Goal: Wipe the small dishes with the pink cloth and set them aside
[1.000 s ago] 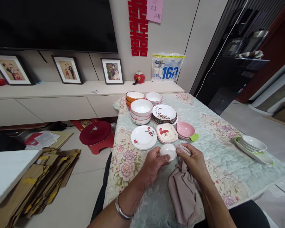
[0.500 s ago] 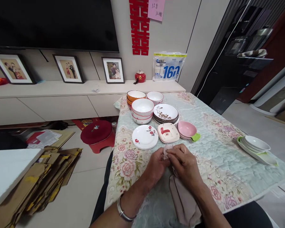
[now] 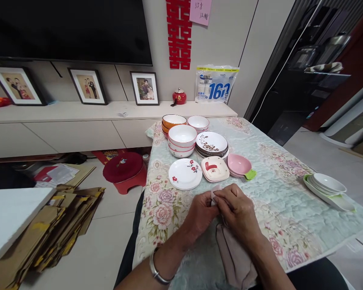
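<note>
My left hand (image 3: pixel 203 211) and my right hand (image 3: pixel 236 205) meet above the table's near edge, both closed on a pinkish-beige cloth (image 3: pixel 234 257). A bit of it pokes up between my fingertips, and the rest hangs below my right hand. Whether something is wrapped inside the cloth is hidden by my fingers. Just beyond my hands lie a square cream dish (image 3: pixel 215 170) with a red pattern and white plates (image 3: pixel 185 174) with red flowers. To their right sit pink bowls (image 3: pixel 238 164) with a green handle.
Behind stand white bowls (image 3: pixel 182 136), orange bowls (image 3: pixel 174 120) and brown-rimmed plates (image 3: pixel 211 141). At the right edge, small white dishes (image 3: pixel 329 182) rest on a long tray (image 3: pixel 346 204). A red stool (image 3: pixel 124 169) and flattened cardboard (image 3: pixel 63 225) are on the floor at left.
The view has shifted very slightly. My hands stay together on the cloth, with only a small movement of the fingers.
</note>
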Available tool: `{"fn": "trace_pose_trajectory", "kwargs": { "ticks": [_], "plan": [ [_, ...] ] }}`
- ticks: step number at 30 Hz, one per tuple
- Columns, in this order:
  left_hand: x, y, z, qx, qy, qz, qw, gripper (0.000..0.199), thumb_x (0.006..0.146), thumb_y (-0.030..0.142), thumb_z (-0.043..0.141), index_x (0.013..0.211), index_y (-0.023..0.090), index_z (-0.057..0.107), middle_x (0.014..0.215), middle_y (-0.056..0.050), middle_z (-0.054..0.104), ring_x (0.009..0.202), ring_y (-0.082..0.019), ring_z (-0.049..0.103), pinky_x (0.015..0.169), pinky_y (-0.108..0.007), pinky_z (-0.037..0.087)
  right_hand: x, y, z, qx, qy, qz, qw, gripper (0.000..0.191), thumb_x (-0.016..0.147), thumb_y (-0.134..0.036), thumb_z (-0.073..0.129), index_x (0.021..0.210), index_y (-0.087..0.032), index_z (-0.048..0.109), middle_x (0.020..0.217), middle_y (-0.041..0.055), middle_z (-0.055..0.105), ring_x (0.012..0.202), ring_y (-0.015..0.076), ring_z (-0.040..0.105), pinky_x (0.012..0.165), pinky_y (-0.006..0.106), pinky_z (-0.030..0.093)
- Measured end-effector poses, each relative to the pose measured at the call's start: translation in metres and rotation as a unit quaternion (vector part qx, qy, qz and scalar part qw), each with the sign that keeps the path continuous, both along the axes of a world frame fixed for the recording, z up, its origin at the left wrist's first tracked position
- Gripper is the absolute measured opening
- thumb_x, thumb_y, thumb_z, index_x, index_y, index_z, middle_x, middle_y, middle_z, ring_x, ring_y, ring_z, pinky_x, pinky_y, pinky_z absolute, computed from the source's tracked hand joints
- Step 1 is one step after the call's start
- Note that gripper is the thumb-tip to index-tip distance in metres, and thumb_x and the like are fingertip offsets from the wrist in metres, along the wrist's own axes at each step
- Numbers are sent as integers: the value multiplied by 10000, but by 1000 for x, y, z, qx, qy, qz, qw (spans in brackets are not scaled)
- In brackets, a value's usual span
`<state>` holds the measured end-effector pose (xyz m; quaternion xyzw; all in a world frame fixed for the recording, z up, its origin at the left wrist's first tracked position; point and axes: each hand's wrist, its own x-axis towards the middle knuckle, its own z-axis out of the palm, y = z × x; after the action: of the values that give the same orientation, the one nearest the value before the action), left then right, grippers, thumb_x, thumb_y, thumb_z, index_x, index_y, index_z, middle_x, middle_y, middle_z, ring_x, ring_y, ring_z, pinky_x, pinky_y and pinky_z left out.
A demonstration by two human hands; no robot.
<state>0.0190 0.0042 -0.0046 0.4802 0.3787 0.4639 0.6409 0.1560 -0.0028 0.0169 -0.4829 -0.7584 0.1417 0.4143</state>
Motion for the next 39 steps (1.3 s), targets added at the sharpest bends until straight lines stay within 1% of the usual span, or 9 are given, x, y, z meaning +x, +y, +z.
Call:
{"fn": "trace_pose_trajectory", "kwargs": {
  "ticks": [8, 13, 16, 20, 23, 27, 30, 34, 39],
  "plan": [
    [1, 1, -3, -19, 49, -6, 999, 185, 671, 162, 640, 837, 117, 707, 635, 28, 550, 612, -118, 437, 568, -234, 334, 22, 17, -15, -65, 58, -83, 993, 220, 928, -341, 557, 934, -206, 730, 817, 48, 667, 780, 201, 618, 711, 330, 485],
    [1, 1, -4, -15, 39, -3, 999, 75, 700, 175, 632, 760, 132, 638, 631, 36, 492, 603, -106, 401, 545, -227, 305, 18, 12, -13, -46, 65, -25, 997, 216, 932, -328, 574, 1026, -231, 741, 836, 50, 633, 797, 193, 611, 710, 325, 496],
    [1, 0, -3, 4, 21, -4, 1000, 67, 721, 193, 645, 745, 138, 615, 641, 34, 488, 614, -107, 398, 553, -225, 310, 13, 9, -8, -32, 63, 18, 997, 205, 932, -312, 580, 1035, -250, 746, 974, 77, 635, 933, 209, 620, 794, 341, 511],
    [1, 1, 0, 6, 52, 1, 999, 53, 702, 172, 631, 747, 144, 630, 654, 28, 501, 626, -117, 410, 559, -229, 321, 18, 13, -11, -109, 93, 30, 989, 268, 955, -370, 533, 1075, -238, 732, 1112, 82, 681, 1054, 232, 627, 925, 370, 492],
    [1, 2, -2, 2, 92, 10, 996, 85, 693, 171, 620, 775, 154, 636, 656, 26, 504, 615, -121, 411, 547, -233, 321, 25, 19, -18, -203, 141, 17, 969, 353, 951, -443, 513, 1119, -204, 713, 1031, 66, 726, 931, 220, 661, 825, 331, 523],
    [1, 4, -11, 26, 153, 27, 987, 189, 650, 121, 639, 832, 172, 628, 718, 18, 571, 668, -142, 462, 594, -240, 353, 32, 24, -25, -251, 190, -20, 949, 439, 913, -521, 534, 1071, -157, 722, 900, 67, 737, 782, 209, 651, 669, 302, 520],
    [1, 5, -15, 28, 139, 25, 990, 221, 648, 105, 644, 858, 174, 644, 761, 6, 618, 713, -156, 496, 629, -242, 374, 33, 25, -27, -223, 172, -47, 958, 408, 903, -516, 554, 1012, -172, 744, 887, 70, 727, 827, 226, 651, 726, 334, 522],
    [2, 3, -10, 3, 50, -8, 999, 218, 672, 163, 678, 889, 151, 654, 751, -1, 622, 690, -151, 502, 619, -242, 378, 24, 18, -22, -101, 117, -69, 986, 274, 900, -427, 604, 960, -216, 768, 928, 78, 685, 905, 230, 636, 816, 368, 512],
    [1, 1, 3, 22, 24, -3, 999, 143, 696, 166, 633, 836, 141, 645, 724, 22, 580, 674, -126, 463, 619, -235, 365, 6, 5, -11, -35, 59, 43, 997, 228, 944, -292, 561, 1069, -269, 750, 1077, 87, 649, 994, 210, 630, 847, 345, 523]
  ]
}}
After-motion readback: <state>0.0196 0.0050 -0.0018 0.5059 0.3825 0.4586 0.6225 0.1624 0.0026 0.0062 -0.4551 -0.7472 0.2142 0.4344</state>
